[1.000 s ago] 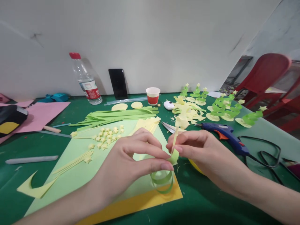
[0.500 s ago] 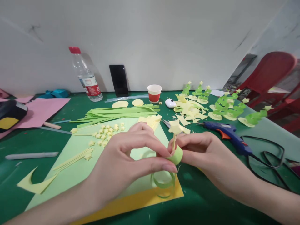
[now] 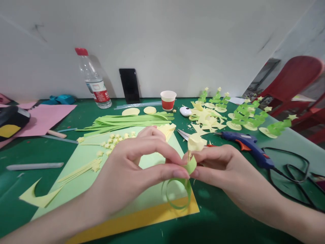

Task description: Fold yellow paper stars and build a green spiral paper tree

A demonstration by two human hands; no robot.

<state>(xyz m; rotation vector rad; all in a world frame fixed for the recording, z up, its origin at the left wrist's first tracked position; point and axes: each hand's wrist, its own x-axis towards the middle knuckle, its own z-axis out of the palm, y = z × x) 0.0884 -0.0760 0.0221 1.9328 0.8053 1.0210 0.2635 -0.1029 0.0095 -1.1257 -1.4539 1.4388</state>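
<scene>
Between my hands is a curled green paper strip (image 3: pixel 191 165), its loose end hanging in loops below. My left hand (image 3: pixel 142 162) pinches the strip between thumb and fingers. From the right, my right hand (image 3: pixel 223 166) closes its fingertips on the thin stick that the strip goes around. A pale yellow paper star (image 3: pixel 196 141) tops this stick, just above my fingertips. Under my hands lie a light green sheet (image 3: pixel 152 166) and a yellow sheet (image 3: pixel 142 220).
Small folded stars (image 3: pixel 111 140), green strips (image 3: pixel 127 121) and yellow scraps (image 3: pixel 207 117) lie ahead. Finished star plants (image 3: pixel 250 115) and a blue glue gun (image 3: pixel 248 145) with its cable are right. Scissors (image 3: pixel 183 134), a paper cup (image 3: pixel 168 101), a bottle (image 3: pixel 98 89) and a phone (image 3: pixel 129 85) stand or lie beyond.
The star has turned and shifted slightly right, and the strip's hanging loops have moved. My fingers have shifted a little around the strip and stick.
</scene>
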